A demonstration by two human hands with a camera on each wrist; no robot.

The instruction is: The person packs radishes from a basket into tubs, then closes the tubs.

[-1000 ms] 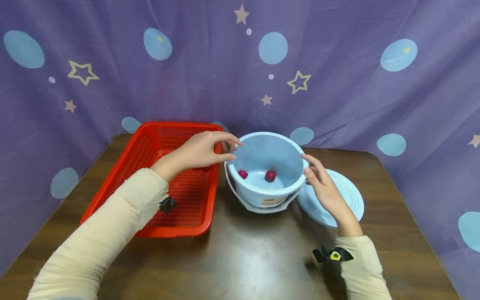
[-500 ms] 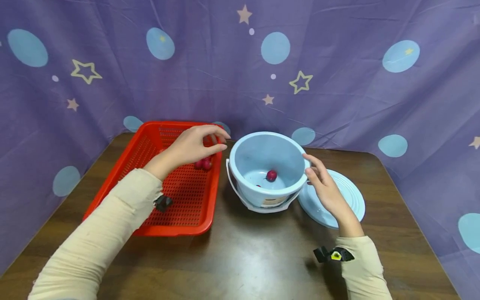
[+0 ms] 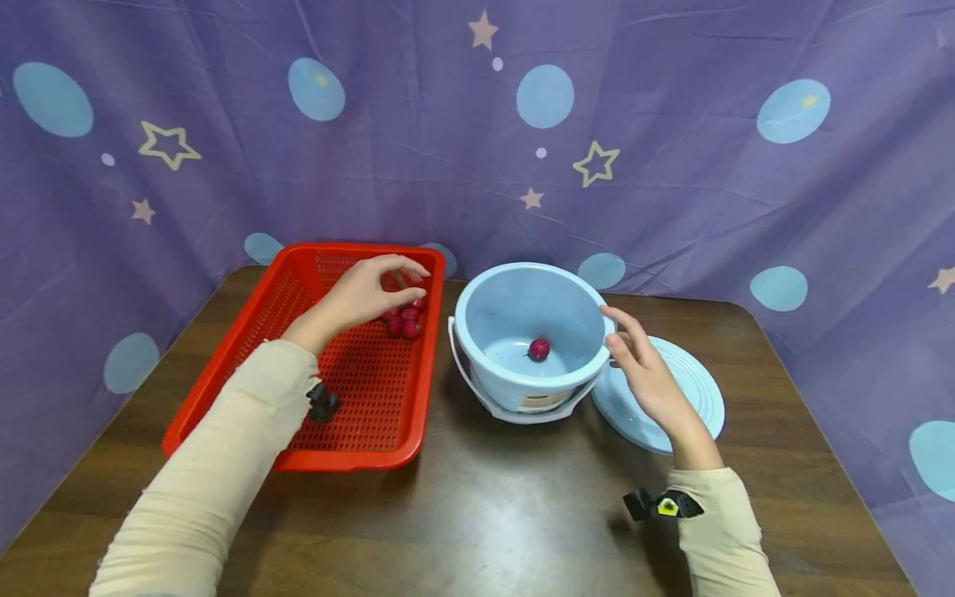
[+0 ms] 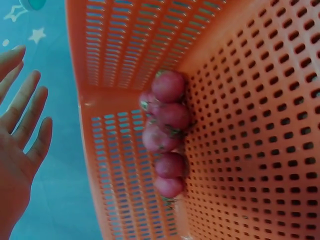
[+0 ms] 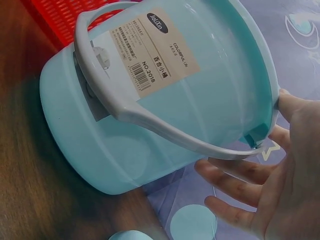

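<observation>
My left hand (image 3: pixel 376 288) reaches over the far right part of the red plastic basket (image 3: pixel 429 390), its fingers loosely bent and apart, holding nothing. Below it, several red radishes (image 4: pixel 169 117) with short stem ends lie bunched against the basket wall. Beside the basket stands a light blue bucket (image 3: pixel 515 390), upright, with one radish (image 3: pixel 539 349) on its floor. At the bucket's right rim, my right hand (image 3: pixel 647 377) holds on with thumb and index finger; the other fingers (image 5: pixel 235 190) spread outside, below the handle's hinge.
The bucket's pale handle (image 5: pixel 150 120) hangs down along its front. A round light blue lid (image 3: pixel 694 390) lies to the right, partly behind my right hand. The wooden table (image 3: pixel 477 514) meets a purple patterned curtain (image 3: pixel 671 207) at the back.
My left hand has moved left from above the bucket to over the basket. One radish in the bucket has rolled out of sight behind the near rim. My right hand has stayed at the rim.
</observation>
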